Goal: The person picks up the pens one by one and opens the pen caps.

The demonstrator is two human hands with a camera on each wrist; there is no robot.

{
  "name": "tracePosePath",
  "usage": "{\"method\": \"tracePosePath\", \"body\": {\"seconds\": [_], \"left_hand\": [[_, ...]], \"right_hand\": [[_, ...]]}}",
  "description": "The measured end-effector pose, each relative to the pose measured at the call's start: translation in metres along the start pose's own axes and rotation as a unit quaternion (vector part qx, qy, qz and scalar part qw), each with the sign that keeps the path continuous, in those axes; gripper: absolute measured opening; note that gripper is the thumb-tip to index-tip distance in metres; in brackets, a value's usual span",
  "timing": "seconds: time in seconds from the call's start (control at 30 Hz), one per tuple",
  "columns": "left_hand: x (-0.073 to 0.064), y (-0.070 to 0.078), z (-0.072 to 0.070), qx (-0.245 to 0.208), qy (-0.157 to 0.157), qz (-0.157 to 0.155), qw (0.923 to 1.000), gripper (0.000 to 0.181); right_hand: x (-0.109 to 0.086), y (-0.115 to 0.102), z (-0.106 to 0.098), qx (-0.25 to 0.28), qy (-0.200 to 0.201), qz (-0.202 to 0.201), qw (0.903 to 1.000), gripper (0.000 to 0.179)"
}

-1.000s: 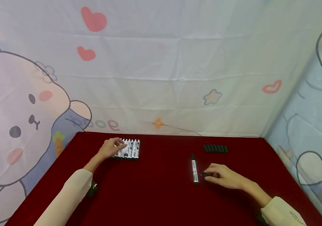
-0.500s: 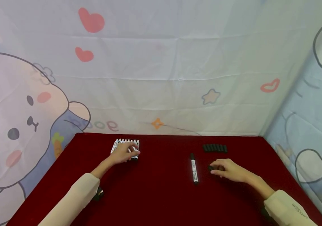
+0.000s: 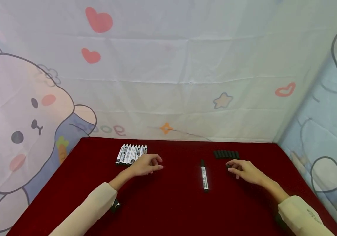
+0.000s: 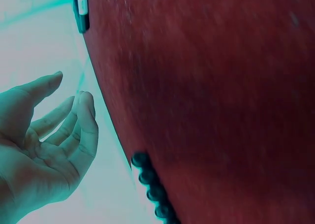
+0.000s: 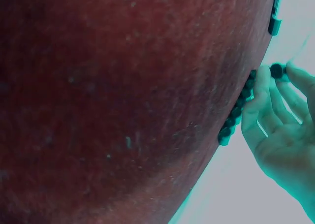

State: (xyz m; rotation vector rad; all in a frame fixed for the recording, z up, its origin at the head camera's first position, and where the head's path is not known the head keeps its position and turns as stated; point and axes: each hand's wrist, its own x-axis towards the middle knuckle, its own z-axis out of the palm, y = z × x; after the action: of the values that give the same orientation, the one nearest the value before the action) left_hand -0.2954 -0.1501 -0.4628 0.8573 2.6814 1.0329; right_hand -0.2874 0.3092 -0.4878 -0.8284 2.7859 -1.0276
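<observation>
My right hand [image 3: 246, 171] pinches a black marker cap [image 5: 278, 71] between thumb and fingers, just in front of a row of black caps [image 3: 226, 154] lying side by side. To its left, a white marker [image 3: 204, 177] with a black tip end pointing away lies on the red cloth. My left hand [image 3: 146, 165] hovers with relaxed, slightly bent fingers and holds nothing, as the left wrist view also shows. Behind and left of it lies a row of several white markers [image 3: 128, 154], their white ends away from me; the hand partly covers the right end of the row.
A dark red cloth [image 3: 171, 209] covers the table. Behind it hangs a pale printed curtain [image 3: 168, 65], with another cloth [image 3: 327, 131] at the right side. Dark wrist gear [image 3: 115, 206] shows under the left sleeve.
My left hand has moved right, across the white marker row to its right end. My right hand has carried the cap right and away, toward the cap row. The single marker has stayed put.
</observation>
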Motion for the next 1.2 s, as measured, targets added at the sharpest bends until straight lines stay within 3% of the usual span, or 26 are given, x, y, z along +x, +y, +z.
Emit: {"method": "tracePosePath", "body": {"seconds": [0.3, 0.57, 0.73, 0.97, 1.2], "left_hand": [[0.016, 0.014, 0.029, -0.004, -0.041, 0.024, 0.9989, 0.029], [0.027, 0.032, 0.059, -0.008, -0.067, 0.044, 0.9967, 0.028], [0.03, 0.04, 0.072, -0.017, -0.08, 0.05, 0.9954, 0.027], [0.036, 0.047, 0.087, 0.013, -0.071, 0.067, 0.9951, 0.026], [0.043, 0.054, 0.1, -0.028, -0.078, 0.058, 0.9948, 0.028]], "right_hand": [[0.007, 0.018, -0.007, -0.003, 0.114, 0.058, 0.9918, 0.037], [0.01, 0.032, -0.019, -0.011, 0.196, 0.124, 0.9726, 0.045], [0.012, 0.044, -0.024, -0.021, 0.194, 0.151, 0.9691, 0.049], [0.022, 0.052, -0.022, -0.025, 0.18, 0.181, 0.9665, 0.051], [0.024, 0.052, -0.02, -0.033, 0.16, 0.227, 0.9602, 0.051]]}}
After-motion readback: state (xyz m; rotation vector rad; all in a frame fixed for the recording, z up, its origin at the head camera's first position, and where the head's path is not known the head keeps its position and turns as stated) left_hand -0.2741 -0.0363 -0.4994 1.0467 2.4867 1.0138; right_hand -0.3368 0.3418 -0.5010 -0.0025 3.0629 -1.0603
